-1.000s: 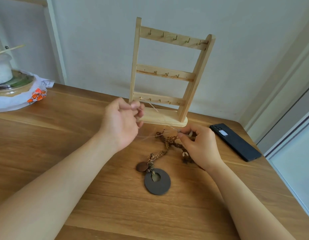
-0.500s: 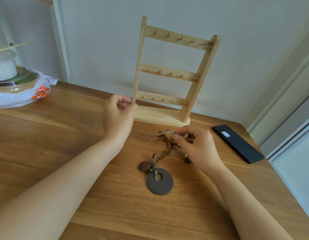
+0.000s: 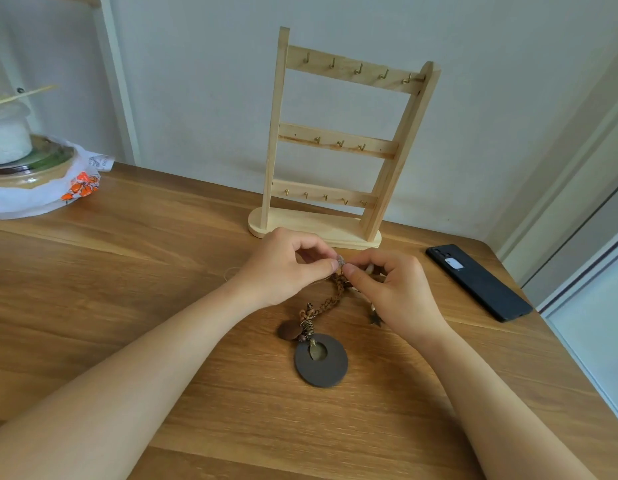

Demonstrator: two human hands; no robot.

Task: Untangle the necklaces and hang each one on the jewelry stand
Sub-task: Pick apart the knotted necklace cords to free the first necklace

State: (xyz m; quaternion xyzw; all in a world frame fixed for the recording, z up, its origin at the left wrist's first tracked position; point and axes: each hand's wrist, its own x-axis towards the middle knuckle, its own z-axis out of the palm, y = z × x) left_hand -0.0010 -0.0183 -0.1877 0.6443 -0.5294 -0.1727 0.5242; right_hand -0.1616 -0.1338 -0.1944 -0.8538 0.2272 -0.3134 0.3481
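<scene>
Your left hand [image 3: 283, 268] and right hand [image 3: 394, 289] meet fingertip to fingertip just in front of the jewelry stand [image 3: 335, 143]. Both pinch a small greyish bit at the far end of the tangled necklaces [image 3: 339, 285]. From there a brown braided cord [image 3: 326, 303] runs toward you across the table [image 3: 127, 271]. It ends in a cluster of tiny beads, a brown oval bead [image 3: 289, 330] and a flat dark disc pendant [image 3: 331, 370] with an off-centre hole. A dark star charm [image 3: 375, 319] lies by your right wrist. A thin pale strand [image 3: 231, 271] loops beside your left wrist.
</scene>
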